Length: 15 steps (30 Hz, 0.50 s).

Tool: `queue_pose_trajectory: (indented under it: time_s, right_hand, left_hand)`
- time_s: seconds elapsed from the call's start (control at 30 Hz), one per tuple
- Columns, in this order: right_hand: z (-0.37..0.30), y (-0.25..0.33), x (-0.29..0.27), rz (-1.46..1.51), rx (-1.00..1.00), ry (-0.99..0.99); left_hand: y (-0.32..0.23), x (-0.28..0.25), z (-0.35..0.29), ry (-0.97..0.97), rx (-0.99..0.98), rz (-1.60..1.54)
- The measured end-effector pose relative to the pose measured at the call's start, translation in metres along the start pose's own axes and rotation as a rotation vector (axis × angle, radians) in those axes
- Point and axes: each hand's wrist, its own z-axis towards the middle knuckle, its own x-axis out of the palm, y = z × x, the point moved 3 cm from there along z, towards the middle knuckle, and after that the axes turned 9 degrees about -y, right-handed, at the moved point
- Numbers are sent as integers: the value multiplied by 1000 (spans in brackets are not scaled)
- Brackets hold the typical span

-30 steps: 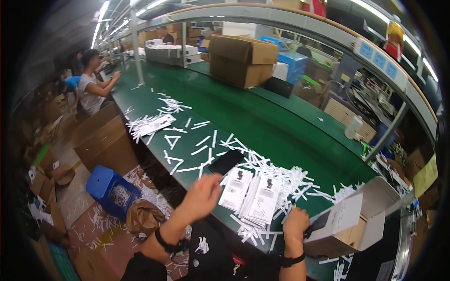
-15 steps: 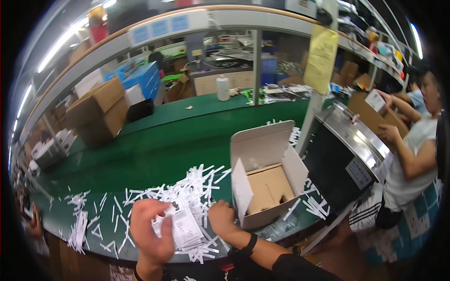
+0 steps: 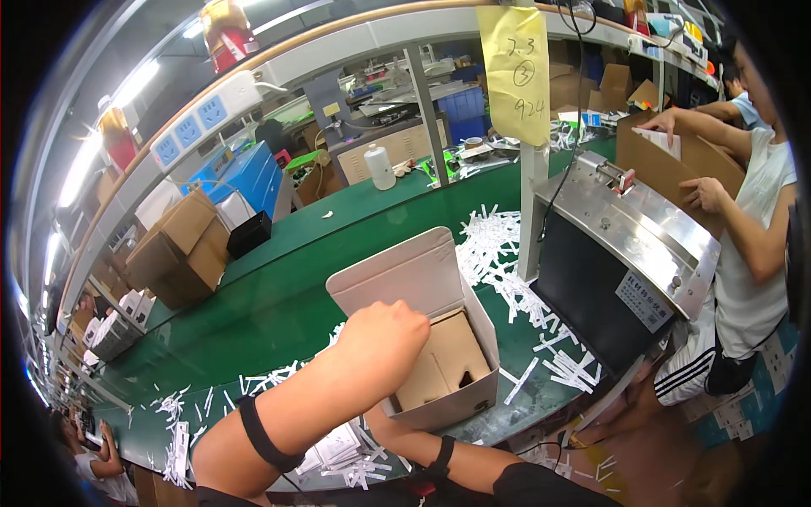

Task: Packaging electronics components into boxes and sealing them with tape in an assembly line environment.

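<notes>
An open white box (image 3: 473, 325) with a raised lid flap stands on the green bench, brown cardboard insert (image 3: 456, 355) inside. My left hand (image 3: 384, 342) is over the box's left side, its back toward me and fingers curled down; whatever it may hold is hidden. Low at the box's near left corner is my right hand (image 3: 386, 425), its fingers covered by my left forearm. A stack of printed white leaflets (image 3: 336, 449) lies below my left forearm, among loose paper strips (image 3: 492, 249).
A steel-topped machine with a black side (image 3: 591, 287) stands right of the box, next to a post with a yellow paper (image 3: 517, 76). Beyond it a person (image 3: 752, 194) holds a cardboard piece. A brown carton (image 3: 182, 253) and white bottle (image 3: 380, 167) stand at the far side.
My left hand has gone from above the leaflets to over the open box, and its fingers are now curled. My right hand stays near the box. The view has turned.
</notes>
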Motion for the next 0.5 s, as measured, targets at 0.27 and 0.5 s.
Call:
queue_pose_trajectory:
  time_s: [0.27, 0.5]
  right_hand:
    - [-4, 1, -19, 157, 159, 221]
    - [0, 9, -45, 236, 262, 398]
  left_hand:
    - [5, 27, -8, 14, -115, -76]
    - [1, 38, -21, -88, -85, -38]
